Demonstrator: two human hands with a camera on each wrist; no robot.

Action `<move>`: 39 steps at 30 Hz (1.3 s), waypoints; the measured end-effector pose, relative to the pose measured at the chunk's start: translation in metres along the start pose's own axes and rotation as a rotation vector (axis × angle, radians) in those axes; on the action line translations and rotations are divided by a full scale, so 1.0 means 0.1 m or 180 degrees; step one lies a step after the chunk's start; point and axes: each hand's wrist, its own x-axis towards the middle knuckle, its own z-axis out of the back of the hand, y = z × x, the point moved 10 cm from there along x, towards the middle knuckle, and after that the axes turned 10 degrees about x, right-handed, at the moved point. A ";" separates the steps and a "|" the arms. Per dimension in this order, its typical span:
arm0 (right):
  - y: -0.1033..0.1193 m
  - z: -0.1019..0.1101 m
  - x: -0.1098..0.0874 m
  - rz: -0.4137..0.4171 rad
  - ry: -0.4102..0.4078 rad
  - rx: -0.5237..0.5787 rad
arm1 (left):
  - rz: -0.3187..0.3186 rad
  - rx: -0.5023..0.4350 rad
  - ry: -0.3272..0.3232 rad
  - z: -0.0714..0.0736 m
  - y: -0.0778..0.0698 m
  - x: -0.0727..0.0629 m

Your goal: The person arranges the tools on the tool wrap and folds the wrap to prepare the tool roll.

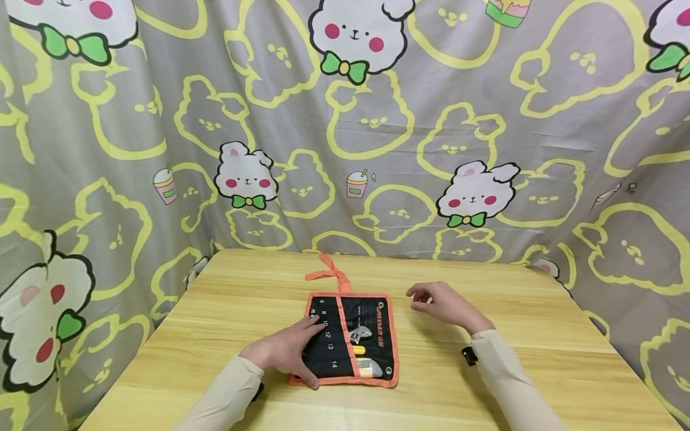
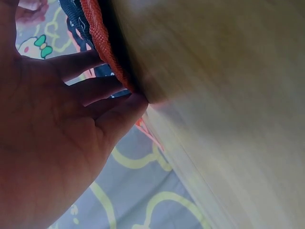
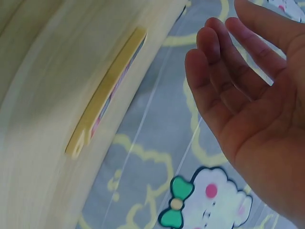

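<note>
A black tool pouch [image 1: 366, 326] with orange trim lies unrolled on the table. Size numbers are printed down its left flap. From its pocket stick out an adjustable wrench [image 1: 360, 334], a yellow-handled tool [image 1: 358, 350] and a grey-and-yellow tool [image 1: 369, 367]. My left hand [image 1: 291, 347] rests spread over the pouch's left side, thumb at the lower left corner. In the left wrist view its fingertips are right at the orange rim [image 2: 108, 47]. My right hand [image 1: 447, 305] hovers right of the pouch, fingers loosely bent and holding nothing; its palm shows in the right wrist view.
Orange ties [image 1: 335, 274] extend from the pouch's far edge. A long, narrow yellow item [image 3: 107, 90] lies on the table in the right wrist view. The wooden table [image 1: 237, 281] reaches back to a grey patterned curtain [image 1: 291, 179] that surrounds it.
</note>
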 end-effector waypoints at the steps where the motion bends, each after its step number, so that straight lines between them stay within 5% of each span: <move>1: -0.02 0.04 -0.02 0.0016 -0.0037 -0.0021 | -0.0004 0.0008 -0.0003 0.00 0.00 0.00; 14: -0.40 0.34 -0.24 -0.0090 -0.0298 -0.0060 | -0.0013 0.0013 0.0004 -0.01 0.00 0.00; 29: -0.77 0.22 -0.33 -0.0588 -0.0023 0.0128 | 0.0015 -0.0026 0.0010 0.00 0.00 -0.01; 39: -0.83 0.17 -0.34 -0.0581 0.0048 0.0122 | 0.0002 -0.0011 -0.0011 0.00 0.00 -0.01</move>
